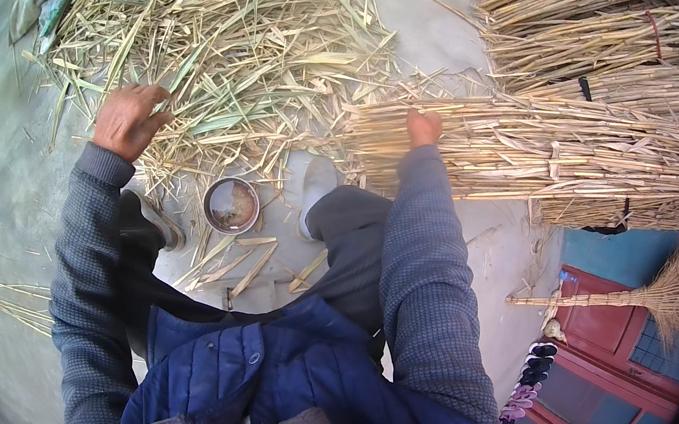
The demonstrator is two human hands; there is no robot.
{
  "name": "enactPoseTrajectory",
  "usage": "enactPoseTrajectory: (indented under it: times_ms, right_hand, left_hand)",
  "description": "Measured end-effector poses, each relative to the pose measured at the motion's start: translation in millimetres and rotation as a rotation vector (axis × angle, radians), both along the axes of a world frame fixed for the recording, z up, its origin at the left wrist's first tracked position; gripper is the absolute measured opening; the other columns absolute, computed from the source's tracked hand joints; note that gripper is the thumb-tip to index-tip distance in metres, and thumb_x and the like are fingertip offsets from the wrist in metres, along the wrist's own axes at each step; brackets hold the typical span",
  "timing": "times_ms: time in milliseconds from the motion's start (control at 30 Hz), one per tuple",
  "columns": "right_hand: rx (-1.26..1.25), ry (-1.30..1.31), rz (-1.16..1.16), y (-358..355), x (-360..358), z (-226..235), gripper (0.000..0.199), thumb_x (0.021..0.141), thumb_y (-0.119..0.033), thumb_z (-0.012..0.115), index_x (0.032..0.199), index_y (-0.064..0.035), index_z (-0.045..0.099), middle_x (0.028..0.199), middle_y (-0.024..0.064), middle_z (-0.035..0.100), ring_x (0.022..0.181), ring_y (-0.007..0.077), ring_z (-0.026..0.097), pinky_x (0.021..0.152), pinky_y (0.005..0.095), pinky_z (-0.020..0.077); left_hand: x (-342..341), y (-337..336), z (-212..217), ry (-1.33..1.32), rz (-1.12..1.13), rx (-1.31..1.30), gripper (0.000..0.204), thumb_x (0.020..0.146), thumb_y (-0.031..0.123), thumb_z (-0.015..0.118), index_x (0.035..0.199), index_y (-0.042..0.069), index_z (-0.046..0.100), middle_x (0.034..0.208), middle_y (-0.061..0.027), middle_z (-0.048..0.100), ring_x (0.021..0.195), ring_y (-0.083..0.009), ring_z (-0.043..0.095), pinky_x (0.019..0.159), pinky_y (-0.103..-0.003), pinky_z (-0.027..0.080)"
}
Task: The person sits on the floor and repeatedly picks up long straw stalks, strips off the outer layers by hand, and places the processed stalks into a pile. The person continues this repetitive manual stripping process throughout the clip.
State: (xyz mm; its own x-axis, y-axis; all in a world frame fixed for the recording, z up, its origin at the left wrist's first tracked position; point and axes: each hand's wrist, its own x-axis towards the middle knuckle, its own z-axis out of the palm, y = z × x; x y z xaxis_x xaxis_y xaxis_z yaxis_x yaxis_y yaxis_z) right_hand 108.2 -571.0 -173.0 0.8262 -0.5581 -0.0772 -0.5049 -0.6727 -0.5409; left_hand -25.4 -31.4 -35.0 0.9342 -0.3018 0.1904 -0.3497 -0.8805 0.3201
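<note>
My right hand is closed at the near-left end of a long bundle of dry reed stalks, its fingers tucked among the stalks. That bundle stretches away to the right, and its left end looks smeared by motion. Over the near left edge of a heap of dry and greenish leaves is my left hand. Its thumb stands apart from the bent fingers, and I see nothing held between them. A round metal bowl with some liquid in it sits on the floor between my feet.
More reed bundles lie at the far right. A straw broom rests near a red-framed door, beside a row of shoes. Loose husks lie near my feet, and thin stalks at the left.
</note>
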Motion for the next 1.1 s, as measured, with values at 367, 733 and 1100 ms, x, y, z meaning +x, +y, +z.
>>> enactPoseTrajectory:
  times_ms: [367, 733, 1100]
  right_hand:
    - [-0.166, -0.080, 0.051, -61.0, -3.0, -30.7, 0.056, 0.079, -0.024, 0.066, 0.128, 0.0019, 0.059, 0.114, 0.0320, 0.065, 0.109, 0.0462, 0.061, 0.097, 0.0487, 0.0471]
    - [0.682, -0.584, -0.150, -37.4, 24.0, -25.3, 0.020, 0.081, -0.006, 0.078, 0.093, -0.0017, 0.061, 0.084, 0.0055, 0.066, 0.070, 0.0127, 0.061, 0.064, 0.0253, 0.0481]
    - [0.999, -0.323, 0.185, 89.4, 23.8, 82.1, 0.025, 0.095, -0.017, 0.071, 0.107, -0.0001, 0.057, 0.095, 0.0110, 0.070, 0.081, 0.0167, 0.070, 0.068, 0.0257, 0.0547]
  left_hand:
    - [-9.1, -67.7, -65.8, 0.423, -0.152, 0.216, 0.034, 0.073, 0.033, 0.081, 0.084, 0.006, 0.064, 0.080, -0.0164, 0.068, 0.084, -0.0361, 0.066, 0.077, -0.047, 0.049]
    - [-3.2, -79.3, -56.4, 0.354, -0.206, 0.220, 0.033, 0.074, 0.033, 0.081, 0.081, 0.005, 0.063, 0.081, -0.0150, 0.068, 0.085, -0.0339, 0.065, 0.079, -0.045, 0.049]
    - [10.8, -45.3, -49.3, 0.222, -0.058, 0.198, 0.033, 0.075, 0.033, 0.079, 0.087, 0.007, 0.063, 0.075, -0.0154, 0.066, 0.079, -0.0362, 0.065, 0.071, -0.048, 0.050]
